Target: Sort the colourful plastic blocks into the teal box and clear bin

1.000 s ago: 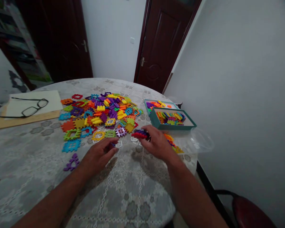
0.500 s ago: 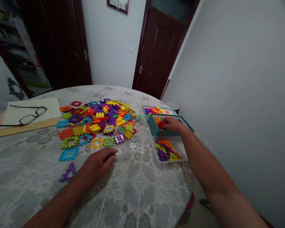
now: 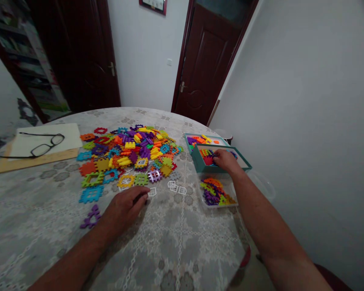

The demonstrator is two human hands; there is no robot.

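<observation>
My left hand [image 3: 130, 202] rests on the patterned tablecloth, thumb and forefinger a little apart. Its fingertips are at the edge of a small white lattice window piece [image 3: 152, 192]. My right hand [image 3: 225, 158] reaches into a green box [image 3: 200, 162] of coloured plastic pieces, fingers bent down and pressed together; what they hold, if anything, is hidden. Just left of those fingers lies a red piece [image 3: 208, 161]. Several more white window pieces [image 3: 177, 188] lie between my hands. A purple triangular piece [image 3: 91, 217] lies beside my left wrist.
A large heap of interlocking plastic pieces [image 3: 139, 147] spreads over the table's middle. Behind the green box stands its shallow lid [image 3: 211, 140] with pieces; in front is a clear tub [image 3: 216, 207]. Glasses [image 3: 42, 148] rest on paper at the left.
My right hand has shifted slightly to the right inside the green box, so more of the red piece shows. My left hand stays by the white window piece. The view has turned slightly.
</observation>
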